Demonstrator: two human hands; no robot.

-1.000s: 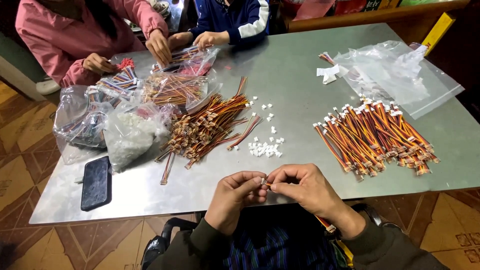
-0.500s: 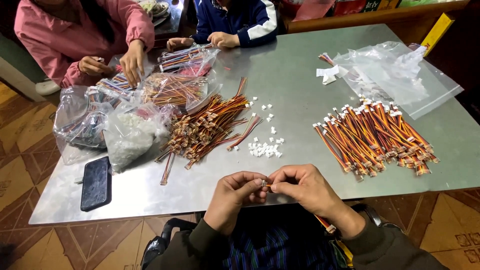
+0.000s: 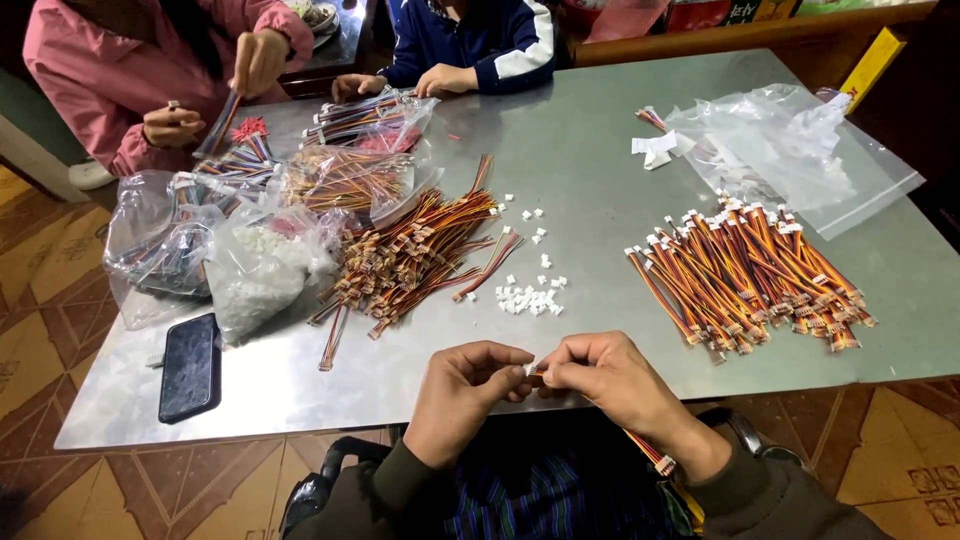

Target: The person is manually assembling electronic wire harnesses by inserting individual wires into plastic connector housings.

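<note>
grey metal table [image 3: 600, 150] | brown patterned tile floor [image 3: 40, 290] | wooden shelf [image 3: 760, 30] behind | even indoor light

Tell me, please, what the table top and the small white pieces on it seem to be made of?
The table top looks like sheet metal, probably steel, with a dull brushed finish: grey, with soft reflections and a thin edge. The small white pieces look like moulded plastic, matte and opaque; they are too small to be sure.

phone [image 3: 190, 367] | plastic bags [image 3: 790, 150] | two seated people [image 3: 180, 70]
</note>
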